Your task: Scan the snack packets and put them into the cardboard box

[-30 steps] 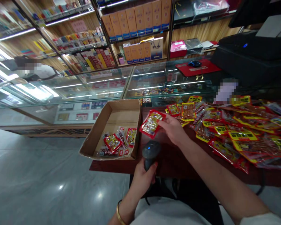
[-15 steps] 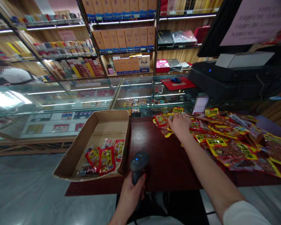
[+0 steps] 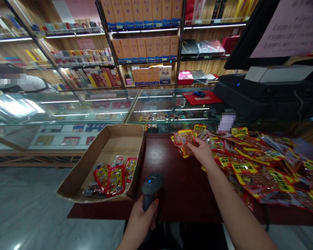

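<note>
My left hand is wrapped round the handle of a dark grey barcode scanner, held over the front of the table with a blue light on its head. At the left end of the snack heap, my right hand grips a snack packet with red and yellow edges, its thumb on the near face. More packets lie in a loose heap to the right of that hand. Left of the scanner stands an open cardboard box, with several red and yellow packets inside near its front end.
The dark red table lies between box and heap. Behind it run glass display cases, a blue-lit mouse on a red mat, and a black monitor at right. Another person is at far left.
My right hand has lifted a packet from the left end of the heap, turning its face up into view. The scanner in my left hand has shifted slightly left and down.
</note>
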Action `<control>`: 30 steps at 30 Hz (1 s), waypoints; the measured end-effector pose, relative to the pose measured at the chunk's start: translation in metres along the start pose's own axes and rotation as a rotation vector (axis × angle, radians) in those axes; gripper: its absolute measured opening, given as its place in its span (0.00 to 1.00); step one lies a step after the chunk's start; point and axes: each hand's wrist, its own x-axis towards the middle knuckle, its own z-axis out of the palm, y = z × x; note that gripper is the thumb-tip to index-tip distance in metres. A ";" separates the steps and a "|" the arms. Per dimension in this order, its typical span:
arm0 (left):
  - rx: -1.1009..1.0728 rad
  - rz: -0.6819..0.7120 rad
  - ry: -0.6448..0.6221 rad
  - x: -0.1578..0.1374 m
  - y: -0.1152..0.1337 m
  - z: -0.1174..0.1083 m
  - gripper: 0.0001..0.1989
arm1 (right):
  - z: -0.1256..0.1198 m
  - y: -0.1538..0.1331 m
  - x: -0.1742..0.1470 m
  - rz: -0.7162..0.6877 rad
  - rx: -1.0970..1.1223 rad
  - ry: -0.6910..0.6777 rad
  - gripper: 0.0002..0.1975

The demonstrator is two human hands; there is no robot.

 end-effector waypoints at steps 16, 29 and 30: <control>0.345 0.100 0.020 -0.023 0.047 -0.004 0.13 | 0.027 0.005 -0.042 -0.112 0.074 -0.349 0.15; 0.273 0.017 -0.045 -0.031 0.053 -0.001 0.16 | 0.023 0.000 -0.042 -0.404 -0.247 -0.356 0.16; 0.272 0.014 -0.046 -0.031 0.053 -0.001 0.16 | 0.023 0.001 -0.042 -0.410 -0.257 -0.359 0.16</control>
